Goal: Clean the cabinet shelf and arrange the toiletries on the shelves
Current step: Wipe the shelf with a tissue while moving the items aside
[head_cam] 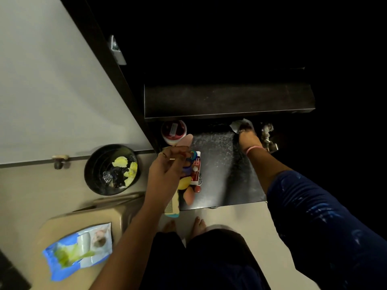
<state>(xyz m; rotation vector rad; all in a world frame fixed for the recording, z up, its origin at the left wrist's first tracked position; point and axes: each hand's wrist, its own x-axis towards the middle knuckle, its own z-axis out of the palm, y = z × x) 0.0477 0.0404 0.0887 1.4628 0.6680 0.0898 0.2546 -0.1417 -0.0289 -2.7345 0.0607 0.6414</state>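
My left hand is closed around a bundle of toiletries at the left end of the dark lower shelf: a toothpaste tube, a comb, a pink rounded piece and yellow and pink items. At the back right of that shelf, my right hand presses a white wipe onto the surface. A red-lidded white jar stands at the back left of the shelf. Just above sits an upper dark shelf.
A black bin holding yellow and foil scraps stands on the floor to the left. On a beige stool lies a blue wipes packet. The white cabinet door hangs open at left. A shiny small object sits at the shelf's right.
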